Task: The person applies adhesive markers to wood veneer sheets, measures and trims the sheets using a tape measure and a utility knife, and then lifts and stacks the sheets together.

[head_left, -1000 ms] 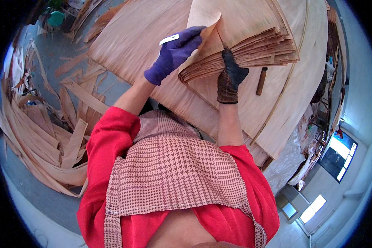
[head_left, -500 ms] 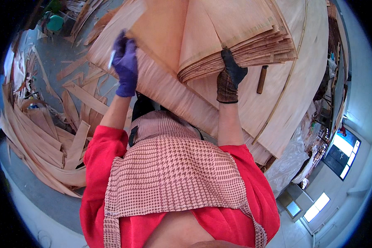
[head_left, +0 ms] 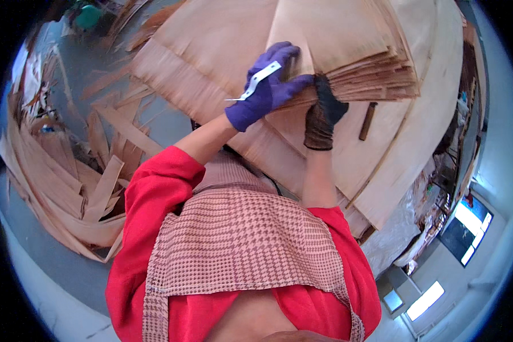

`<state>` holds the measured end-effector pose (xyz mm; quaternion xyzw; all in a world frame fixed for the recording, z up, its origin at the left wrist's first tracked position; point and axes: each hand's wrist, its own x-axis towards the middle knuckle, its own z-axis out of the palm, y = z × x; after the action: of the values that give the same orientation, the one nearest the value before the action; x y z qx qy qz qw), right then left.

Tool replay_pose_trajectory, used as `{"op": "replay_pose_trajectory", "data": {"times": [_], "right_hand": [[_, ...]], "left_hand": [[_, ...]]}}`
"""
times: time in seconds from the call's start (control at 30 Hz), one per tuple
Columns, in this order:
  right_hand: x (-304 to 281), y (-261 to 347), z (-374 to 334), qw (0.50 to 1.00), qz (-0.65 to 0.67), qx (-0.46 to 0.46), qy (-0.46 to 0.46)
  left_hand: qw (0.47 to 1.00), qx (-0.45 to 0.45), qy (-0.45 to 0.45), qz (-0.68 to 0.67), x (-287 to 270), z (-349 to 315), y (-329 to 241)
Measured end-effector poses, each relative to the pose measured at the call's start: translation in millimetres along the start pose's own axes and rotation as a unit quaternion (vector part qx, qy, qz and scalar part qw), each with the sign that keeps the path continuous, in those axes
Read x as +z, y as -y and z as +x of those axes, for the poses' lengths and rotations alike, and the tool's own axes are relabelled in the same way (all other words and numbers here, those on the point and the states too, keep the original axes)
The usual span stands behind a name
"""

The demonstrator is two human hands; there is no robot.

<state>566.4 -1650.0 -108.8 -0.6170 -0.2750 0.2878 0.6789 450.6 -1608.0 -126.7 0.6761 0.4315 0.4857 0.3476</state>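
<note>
A thick stack of thin wood veneer sheets (head_left: 353, 40) is folded back, its layered edges fanned toward me. My right hand (head_left: 325, 111), in a dark glove with a brown cuff, grips the near edge of that stack. My left hand (head_left: 262, 85), in a purple glove, lies at the stack's fold, thumb and fingers spread apart and touching the veneer. A white strip with small holes (head_left: 261, 80) lies across the back of the purple glove. Beneath and to the left, a flat veneer sheet (head_left: 211, 45) is spread out. Some left fingertips are hard to make out.
A short dark-brown bar, perhaps a handle (head_left: 368, 121), rests on the large pale sheets right of my right hand. A thin long stick (head_left: 385, 145) crosses those sheets. Veneer offcuts (head_left: 45, 176) heap on the floor at left. Clear plastic film (head_left: 390, 228) hangs at the right.
My left hand has moved right, from the flat sheet's left edge to the fold of the stack beside my right hand. The right hand keeps its grip. The view has shifted slightly.
</note>
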Motion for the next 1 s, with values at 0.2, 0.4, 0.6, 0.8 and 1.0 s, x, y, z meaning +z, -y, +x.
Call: {"op": "replay_pose_trajectory", "data": {"times": [0.2, 0.4, 0.6, 0.8, 1.0], "right_hand": [[1.8, 2.0, -1.1, 1.000, -0.014, 0.005, -0.009], [-3.3, -1.0, 2.9, 1.000, -0.014, 0.014, -0.007], [-2.1, 0.8, 1.3, 0.999, 0.031, 0.019, -0.007], [-4.3, 0.5, -1.3, 0.999, 0.004, 0.035, 0.019], [-10.5, -0.5, -22.6, 0.999, -0.042, 0.007, 0.019]], "left_hand": [[0.993, 0.047, 0.002, -0.111, -11.7, -4.8, 13.3], [0.978, -0.099, -0.028, -0.182, -10.5, -9.3, 11.9], [0.936, -0.210, -0.017, -0.282, -16.1, -10.7, 15.1], [0.945, -0.178, -0.034, -0.271, -5.2, -12.3, 13.1], [0.959, -0.137, -0.039, -0.245, 6.4, -11.2, 5.7]]}}
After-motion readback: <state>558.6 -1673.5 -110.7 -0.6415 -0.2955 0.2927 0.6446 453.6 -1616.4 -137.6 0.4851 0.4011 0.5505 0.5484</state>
